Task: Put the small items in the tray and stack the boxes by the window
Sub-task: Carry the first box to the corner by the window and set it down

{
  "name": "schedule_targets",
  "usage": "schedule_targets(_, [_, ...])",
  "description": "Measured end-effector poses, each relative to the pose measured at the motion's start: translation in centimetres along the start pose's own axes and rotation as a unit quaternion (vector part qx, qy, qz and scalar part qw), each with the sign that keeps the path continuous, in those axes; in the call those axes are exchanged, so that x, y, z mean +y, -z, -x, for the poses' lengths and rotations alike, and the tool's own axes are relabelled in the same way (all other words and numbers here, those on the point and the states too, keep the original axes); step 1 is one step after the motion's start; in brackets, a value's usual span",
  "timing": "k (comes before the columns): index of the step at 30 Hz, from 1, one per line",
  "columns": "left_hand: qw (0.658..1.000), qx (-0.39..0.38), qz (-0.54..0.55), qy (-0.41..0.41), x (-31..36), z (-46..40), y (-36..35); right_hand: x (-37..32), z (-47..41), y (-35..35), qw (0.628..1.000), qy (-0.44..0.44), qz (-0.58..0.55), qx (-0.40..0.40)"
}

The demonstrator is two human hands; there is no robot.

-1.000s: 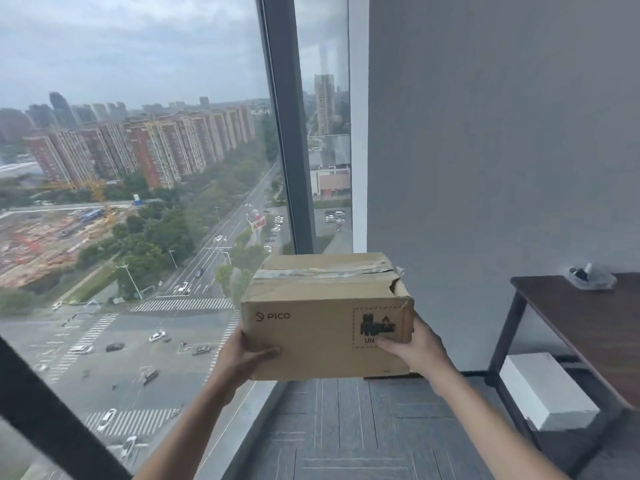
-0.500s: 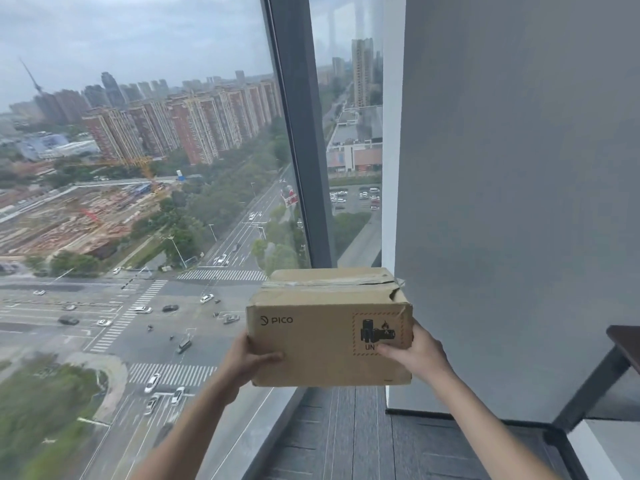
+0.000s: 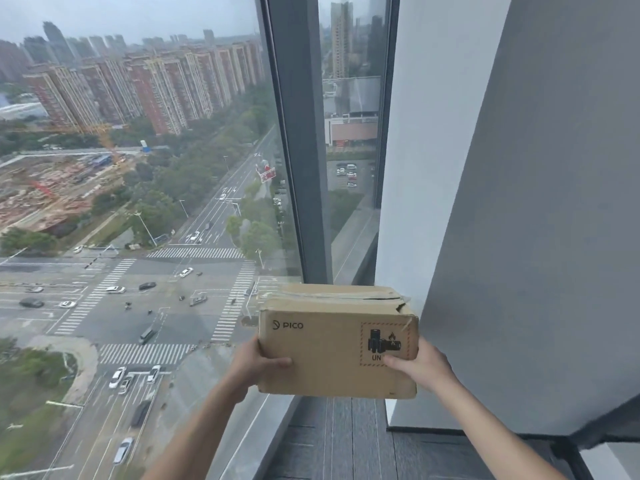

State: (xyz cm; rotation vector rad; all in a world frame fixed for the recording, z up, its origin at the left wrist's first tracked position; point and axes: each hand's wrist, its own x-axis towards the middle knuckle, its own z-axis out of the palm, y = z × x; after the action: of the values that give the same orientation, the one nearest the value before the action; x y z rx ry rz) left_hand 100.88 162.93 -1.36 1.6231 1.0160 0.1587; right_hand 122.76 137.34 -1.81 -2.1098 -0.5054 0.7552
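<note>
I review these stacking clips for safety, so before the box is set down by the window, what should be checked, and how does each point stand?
1. Left hand on the cardboard box: ok.
2. Right hand on it: ok.
3. Box roughly level: ok.
4. Top tape sealed: not ok, torn at the right corner.
5. Floor under the box free: cannot tell, box hides it.

Two bare forearms, no sleeves in view

The left hand and right hand are bare: no gloves, rings, watch or bands show. Both forearms run uncovered to the frame's lower edge, with no cuff visible anywhere along them.
</note>
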Motion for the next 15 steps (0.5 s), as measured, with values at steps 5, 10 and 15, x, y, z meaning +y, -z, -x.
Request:
schedule_targets(5, [0.999,-0.03,-0.012,0.025,-2.8,-10.3,2.0,-0.4,-7.2,-4.8,0.997,-0.066,-0.025,0.008])
schedule_targets(10, [0.996,-0.057,-0.006,0.074,-6.1,-17.8,0.6,2.3,-13.2,-8.2,0.99,-0.128,-0.053,0.004])
schedule_targets(15, [0.991,-0.061,-0.012,0.121,-11.4,-23.6,-2.3,7.2,-18.2,-10.7,0.978,-0.182,-0.097,-0.006])
